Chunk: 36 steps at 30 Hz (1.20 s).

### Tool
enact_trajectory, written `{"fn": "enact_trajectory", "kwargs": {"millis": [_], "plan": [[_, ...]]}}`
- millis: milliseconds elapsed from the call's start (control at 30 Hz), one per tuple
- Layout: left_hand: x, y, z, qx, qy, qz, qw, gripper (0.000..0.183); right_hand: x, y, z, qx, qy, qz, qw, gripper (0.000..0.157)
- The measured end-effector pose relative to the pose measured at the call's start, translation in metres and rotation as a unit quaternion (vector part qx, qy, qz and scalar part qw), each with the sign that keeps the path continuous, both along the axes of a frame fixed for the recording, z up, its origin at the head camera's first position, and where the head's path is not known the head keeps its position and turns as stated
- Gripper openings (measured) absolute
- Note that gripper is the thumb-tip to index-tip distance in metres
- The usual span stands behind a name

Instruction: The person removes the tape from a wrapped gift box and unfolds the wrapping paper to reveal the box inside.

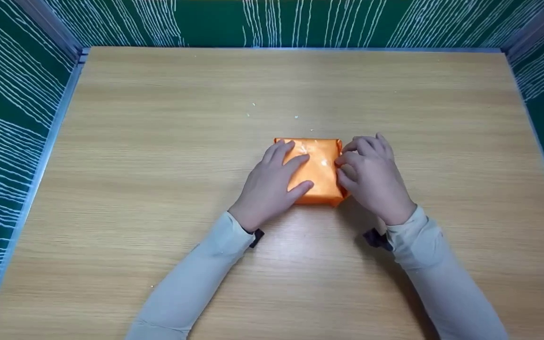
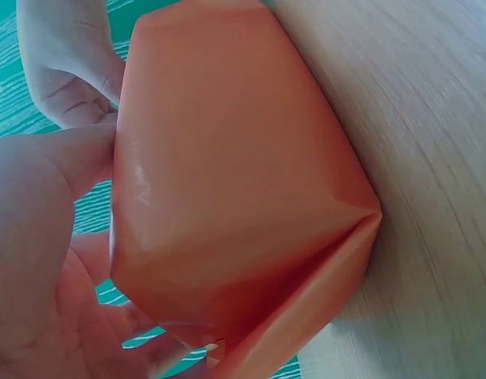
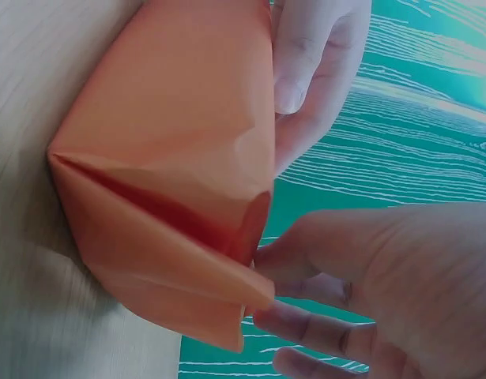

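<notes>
A box-shaped package wrapped in glossy orange paper (image 1: 319, 177) lies on the wooden table. My left hand (image 1: 272, 182) rests across its left part, fingers spread over the top. At the right end, the thumb and bent fingers of my right hand (image 1: 371, 172) pinch the edge of the wrapping paper. Up close in the right wrist view, a loose folded flap (image 3: 163, 257) juts out from that end, with thumb and fingertips at its tip. Another folded flap (image 2: 306, 292) sticks out at the left end in the left wrist view. Whatever lies inside the paper is hidden.
Several tiny white scraps (image 1: 296, 117) are scattered on the table (image 1: 158, 141) beyond the package. Blue edging (image 1: 40, 174) runs along the table's sides and back. Green panels with white streaks (image 1: 210, 23) stand around it. Both forearms have light sleeves (image 1: 196, 278) with dark wrist straps.
</notes>
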<state>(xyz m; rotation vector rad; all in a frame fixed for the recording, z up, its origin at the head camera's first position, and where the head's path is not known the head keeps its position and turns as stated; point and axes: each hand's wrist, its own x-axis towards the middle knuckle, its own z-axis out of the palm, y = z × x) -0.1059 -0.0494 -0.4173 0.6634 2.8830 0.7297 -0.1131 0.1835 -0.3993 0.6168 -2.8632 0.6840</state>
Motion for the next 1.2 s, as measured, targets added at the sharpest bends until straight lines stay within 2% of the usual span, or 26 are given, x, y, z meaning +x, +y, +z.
{"fn": "enact_trajectory", "kwargs": {"millis": [233,500,667,900,1200], "plan": [[0.000,-0.001,-0.001,-0.001,0.005,-0.001,1.0000,0.059,-0.003,-0.001,-0.005,-0.012,0.001,-0.011,1.000,0.006],[0.001,-0.003,-0.001,-0.011,0.004,0.005,0.9999,0.059,-0.009,-0.005,-0.013,-0.018,0.028,-0.006,0.999,0.008],[0.001,0.000,-0.001,-0.015,0.009,0.002,0.9998,0.058,-0.007,-0.003,-0.010,-0.001,0.035,-0.011,0.999,0.012],[-0.001,0.001,-0.001,-0.024,0.016,0.001,0.9996,0.059,0.000,-0.006,-0.003,0.050,0.036,-0.013,0.998,0.022],[0.000,0.000,-0.001,-0.019,0.018,-0.001,0.9997,0.058,0.002,-0.010,-0.001,0.046,0.017,-0.025,0.998,0.018]]}}
